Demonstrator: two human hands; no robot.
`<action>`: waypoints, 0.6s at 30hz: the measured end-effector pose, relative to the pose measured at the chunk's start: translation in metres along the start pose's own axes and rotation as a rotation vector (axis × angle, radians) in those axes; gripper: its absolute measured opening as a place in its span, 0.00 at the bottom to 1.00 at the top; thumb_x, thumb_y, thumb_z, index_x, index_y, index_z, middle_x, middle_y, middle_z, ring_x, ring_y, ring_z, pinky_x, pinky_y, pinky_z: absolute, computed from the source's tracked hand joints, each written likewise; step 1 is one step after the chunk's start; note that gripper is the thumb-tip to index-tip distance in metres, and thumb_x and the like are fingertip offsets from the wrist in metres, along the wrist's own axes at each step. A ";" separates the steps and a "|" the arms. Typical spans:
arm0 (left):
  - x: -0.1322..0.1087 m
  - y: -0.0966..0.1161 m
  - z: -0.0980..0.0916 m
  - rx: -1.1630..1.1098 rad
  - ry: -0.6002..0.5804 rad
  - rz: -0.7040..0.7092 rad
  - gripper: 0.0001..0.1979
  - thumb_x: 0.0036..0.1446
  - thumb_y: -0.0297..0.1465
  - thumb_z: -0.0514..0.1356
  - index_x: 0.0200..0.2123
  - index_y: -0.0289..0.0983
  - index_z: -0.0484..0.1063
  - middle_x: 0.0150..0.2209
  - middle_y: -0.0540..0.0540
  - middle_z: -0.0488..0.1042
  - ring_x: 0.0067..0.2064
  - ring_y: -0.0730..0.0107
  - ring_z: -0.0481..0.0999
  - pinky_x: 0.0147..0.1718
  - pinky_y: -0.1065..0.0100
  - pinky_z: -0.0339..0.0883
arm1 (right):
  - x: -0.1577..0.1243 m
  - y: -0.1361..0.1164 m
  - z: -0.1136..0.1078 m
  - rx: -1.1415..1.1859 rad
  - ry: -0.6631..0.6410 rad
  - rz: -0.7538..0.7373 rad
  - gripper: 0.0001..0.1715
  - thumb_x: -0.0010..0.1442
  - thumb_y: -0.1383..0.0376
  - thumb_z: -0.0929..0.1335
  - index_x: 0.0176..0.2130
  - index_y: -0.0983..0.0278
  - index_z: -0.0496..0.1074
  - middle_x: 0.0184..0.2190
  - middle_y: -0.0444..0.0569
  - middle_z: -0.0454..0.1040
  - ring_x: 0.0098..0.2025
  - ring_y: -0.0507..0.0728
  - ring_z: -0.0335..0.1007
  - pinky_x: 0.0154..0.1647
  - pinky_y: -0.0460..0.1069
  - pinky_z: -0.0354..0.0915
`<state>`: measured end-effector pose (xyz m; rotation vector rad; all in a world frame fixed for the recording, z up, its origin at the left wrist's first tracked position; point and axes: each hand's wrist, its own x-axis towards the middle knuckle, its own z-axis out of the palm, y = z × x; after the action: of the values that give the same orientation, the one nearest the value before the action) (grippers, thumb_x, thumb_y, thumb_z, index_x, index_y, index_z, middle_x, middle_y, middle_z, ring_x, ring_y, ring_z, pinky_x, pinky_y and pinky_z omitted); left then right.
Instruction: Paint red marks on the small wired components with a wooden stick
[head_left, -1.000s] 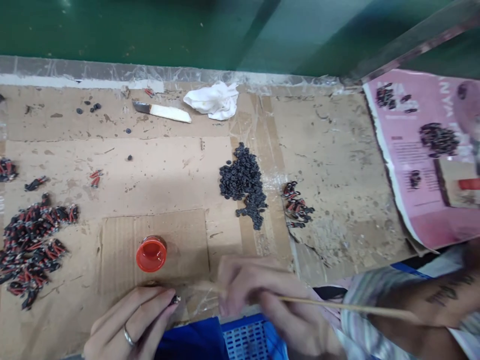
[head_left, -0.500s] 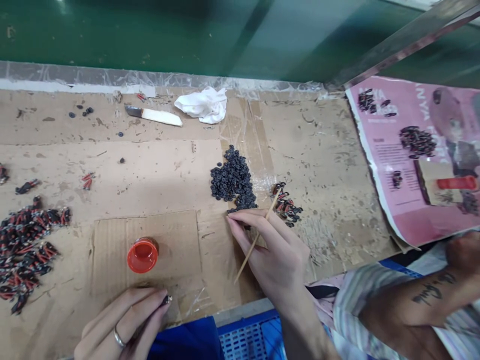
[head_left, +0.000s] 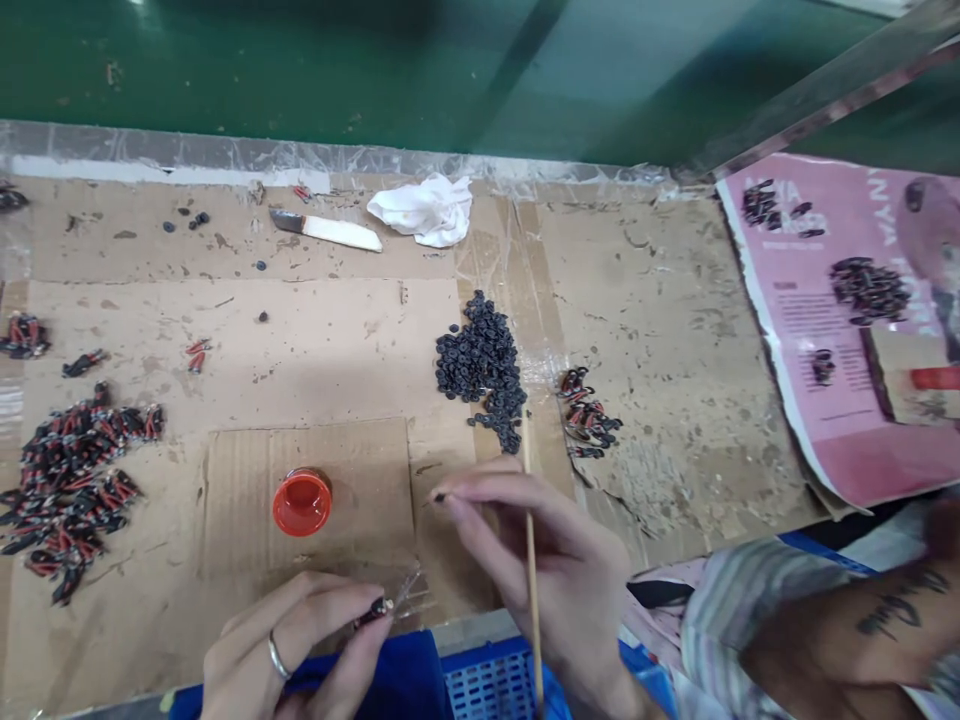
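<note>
Left hand: the left hand [head_left: 289,655] sits low at the near edge of the cardboard sheet [head_left: 315,350], pinching a small dark part with a bit of red [head_left: 373,612] between thumb and fingertip. There's a ring on one finger.

Right hand: the right hand [head_left: 544,570] has a tiny black ring [head_left: 439,496] pinched at the fingertips, held just above the cardboard. A thin wooden stick [head_left: 531,560] is tucked through the same hand and points up toward the pile.

Ring pile: the heap of black rings [head_left: 484,365] is just beyond the right hand, with a small cluster of red-and-black pieces [head_left: 589,412] right beside it.

Doing it well: my take is to keep the left pinch low on the part so its tip stays free, bring the ring in square rather than tilted, and let the stick stay parked so it doesn't knock the pile. Grab one ring at a time; they're small enough that two could stick together.

Red cap: the red cap [head_left: 302,502] sits open side up between the hands and a bit further out. I can't tell what's inside it.

Finished-looking heap: a big pile of red-and-black pieces [head_left: 71,480] lies far left, well apart from the hands.

Hard to see: the part in the left hand is mostly covered by fingers, so I can't make out its shape. The ring's hole is too small to see.

Cut off: the blue basket [head_left: 491,685] at the bottom edge is only partly in view, as is another person's forearm [head_left: 847,640] at lower right.

Back of bench: a small knife [head_left: 326,230] and a white rag [head_left: 427,208] lie there.
</note>
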<state>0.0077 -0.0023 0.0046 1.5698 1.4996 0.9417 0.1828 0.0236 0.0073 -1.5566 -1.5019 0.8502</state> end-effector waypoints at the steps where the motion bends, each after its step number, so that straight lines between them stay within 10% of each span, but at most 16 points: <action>1: 0.001 0.000 0.001 -0.016 -0.018 -0.009 0.03 0.41 0.34 0.61 0.25 0.45 0.72 0.18 0.62 0.75 0.17 0.86 0.74 0.16 0.89 0.71 | -0.003 -0.004 0.003 0.123 -0.054 0.035 0.07 0.53 0.69 0.70 0.33 0.56 0.73 0.26 0.40 0.79 0.28 0.53 0.77 0.27 0.45 0.76; 18: 0.002 0.008 0.008 -0.109 0.071 -0.127 0.04 0.42 0.36 0.61 0.23 0.44 0.72 0.17 0.60 0.74 0.18 0.84 0.73 0.16 0.84 0.71 | -0.023 -0.010 0.014 0.242 -0.164 -0.121 0.23 0.45 0.81 0.72 0.38 0.58 0.74 0.34 0.42 0.81 0.32 0.53 0.81 0.35 0.40 0.81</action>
<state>0.0184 -0.0007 0.0087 1.3606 1.5508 0.9981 0.1639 0.0022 0.0087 -1.2330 -1.5273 1.0666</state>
